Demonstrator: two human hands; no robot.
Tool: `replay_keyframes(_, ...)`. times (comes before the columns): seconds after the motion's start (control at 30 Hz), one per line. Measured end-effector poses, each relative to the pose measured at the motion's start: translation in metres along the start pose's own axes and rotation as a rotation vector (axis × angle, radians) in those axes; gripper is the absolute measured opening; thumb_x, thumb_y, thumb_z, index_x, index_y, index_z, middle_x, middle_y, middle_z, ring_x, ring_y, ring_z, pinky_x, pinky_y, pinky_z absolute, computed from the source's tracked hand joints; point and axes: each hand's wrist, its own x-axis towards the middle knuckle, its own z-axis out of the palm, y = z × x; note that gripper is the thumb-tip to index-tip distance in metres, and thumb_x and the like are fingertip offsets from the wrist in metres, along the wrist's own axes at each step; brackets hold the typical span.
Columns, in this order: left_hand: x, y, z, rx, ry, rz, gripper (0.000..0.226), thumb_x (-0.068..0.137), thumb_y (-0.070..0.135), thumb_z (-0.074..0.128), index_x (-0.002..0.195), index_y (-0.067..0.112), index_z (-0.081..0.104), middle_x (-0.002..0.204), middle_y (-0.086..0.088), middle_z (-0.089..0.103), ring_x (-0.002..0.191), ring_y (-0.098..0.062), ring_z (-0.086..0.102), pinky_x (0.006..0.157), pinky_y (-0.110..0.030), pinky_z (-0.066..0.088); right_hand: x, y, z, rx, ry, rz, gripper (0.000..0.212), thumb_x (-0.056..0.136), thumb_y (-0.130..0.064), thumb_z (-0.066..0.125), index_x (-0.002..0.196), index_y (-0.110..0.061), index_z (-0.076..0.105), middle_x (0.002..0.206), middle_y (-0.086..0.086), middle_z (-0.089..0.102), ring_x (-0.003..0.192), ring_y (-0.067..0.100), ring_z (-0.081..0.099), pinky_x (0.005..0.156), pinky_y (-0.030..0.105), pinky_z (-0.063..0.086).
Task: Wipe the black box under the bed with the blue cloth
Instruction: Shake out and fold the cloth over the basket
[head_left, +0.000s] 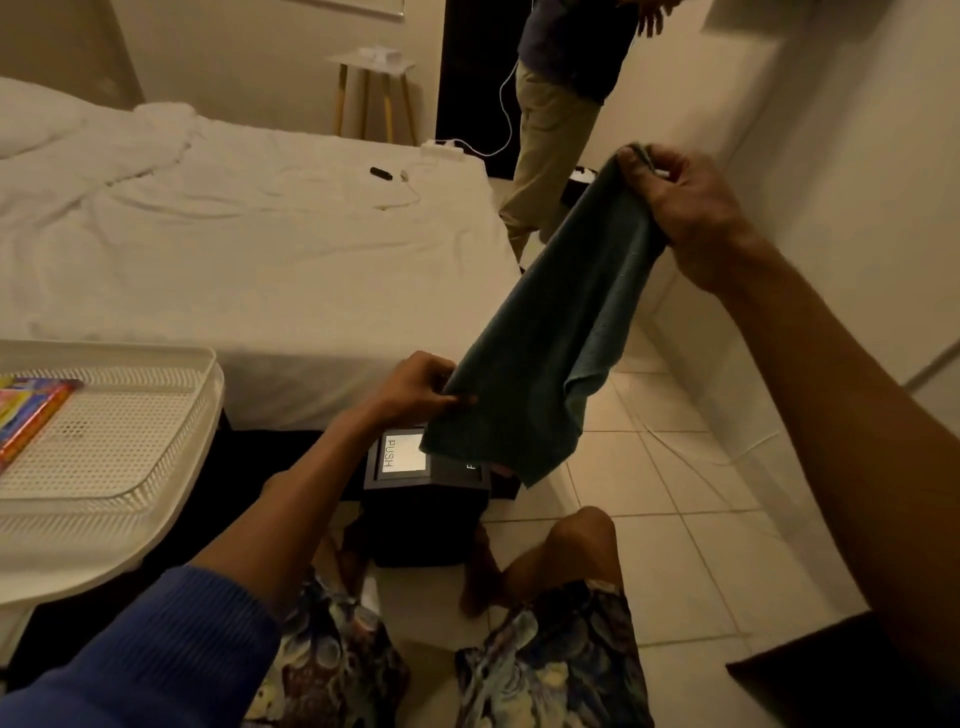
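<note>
- While the blue cloth (545, 332) hangs spread between both hands, head view: its lower hem overlaps the far right corner of the black box (423, 514); contact there cannot be told.
- Left hand (415, 387): fingers (447, 400) and thumb pinched together on the cloth's lower left edge, just above the box.
- Right hand (680, 202): raised higher, near the wall (831, 156); fingers (636, 166) curled and clamped on the cloth's top corner.
- Black box: upright on the tiled floor (675, 493), at the foot of the bed (260, 260) in front of the dark gap beneath it, between the person's bare legs. Pale panel (402, 454) on top reads "PUSH".
- Bed: white rumpled sheet; a small dark object (380, 172) and a white cable (405, 195) lie on it.
- Left: white perforated tray (130, 441) holding a colourful packet (26, 410).
- Background: second person (550, 130) standing by the bed's far corner; small white stool (374, 88) against the far wall.
</note>
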Motion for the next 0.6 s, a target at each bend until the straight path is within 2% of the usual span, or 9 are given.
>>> replay_keyframes(0.07,-0.005,-0.007,-0.002,-0.016,-0.012,-0.024,0.021,0.087,0.023,0.073,0.103,0.008,0.074,0.09,-0.002,0.073,0.081,-0.008,0.067,0.066,-0.016,0.05,-0.001,-0.001,-0.012,0.02,0.032,0.02,0.018,0.098,-0.039,0.06,0.104,-0.025,0.068,0.093,-0.007,0.067,0.082,0.007,0.066,0.07,0.018,0.056)
replay_keyframes(0.17,-0.011,-0.011,-0.011,-0.069,0.054,-0.046,0.012,0.088,0.019,0.071,0.093,0.009,0.073,0.082,-0.002,0.073,0.076,-0.013,0.068,0.07,-0.025,0.055,-0.007,0.0,-0.028,0.065,0.069,0.054,0.014,0.096,-0.038,0.062,0.098,-0.027,0.07,0.085,-0.013,0.069,0.071,-0.002,0.069,0.064,0.015,0.055)
replay_keyframes(0.27,-0.017,-0.011,-0.031,-0.183,0.221,-0.073,0.013,0.089,0.024,0.07,0.09,0.012,0.073,0.078,-0.001,0.073,0.072,-0.01,0.068,0.065,-0.015,0.054,-0.015,0.006,-0.047,0.065,0.101,0.114,0.021,0.096,-0.043,0.061,0.104,-0.025,0.069,0.094,-0.008,0.065,0.084,0.008,0.063,0.066,0.018,0.054)
replay_keyframes(0.37,-0.024,-0.004,-0.06,-0.271,0.37,-0.088,0.022,0.085,0.037,0.072,0.084,0.016,0.074,0.074,0.005,0.073,0.065,-0.002,0.068,0.057,-0.01,0.05,-0.026,0.017,-0.064,0.083,0.121,0.208,0.024,0.092,-0.049,0.064,0.096,-0.026,0.07,0.097,-0.004,0.066,0.089,0.013,0.061,0.072,0.025,0.053)
replay_keyframes(0.43,-0.026,0.004,-0.083,-0.335,0.326,-0.108,0.031,0.078,0.044,0.075,0.086,0.014,0.074,0.076,0.002,0.074,0.069,-0.004,0.071,0.057,-0.015,0.053,-0.035,0.03,-0.071,0.128,0.115,0.281,0.027,0.09,-0.049,0.066,0.096,-0.023,0.072,0.096,-0.002,0.069,0.089,0.015,0.064,0.074,0.026,0.056)
replay_keyframes(0.5,-0.028,0.011,-0.107,-0.355,0.183,-0.157,0.037,0.071,0.046,0.077,0.089,0.013,0.075,0.08,-0.001,0.075,0.074,-0.008,0.072,0.059,-0.018,0.056,-0.045,0.048,-0.074,0.197,0.103,0.34,0.027,0.091,-0.046,0.066,0.096,-0.02,0.072,0.089,-0.002,0.07,0.084,0.015,0.065,0.07,0.024,0.059)
replay_keyframes(0.6,-0.028,0.017,-0.135,-0.315,0.035,-0.193,0.038,0.071,0.039,0.077,0.098,0.013,0.075,0.089,-0.001,0.077,0.082,-0.009,0.073,0.061,-0.018,0.057,-0.06,0.075,-0.069,0.244,0.1,0.437,0.024,0.093,-0.042,0.065,0.097,-0.02,0.071,0.087,-0.002,0.07,0.078,0.013,0.066,0.06,0.022,0.057)
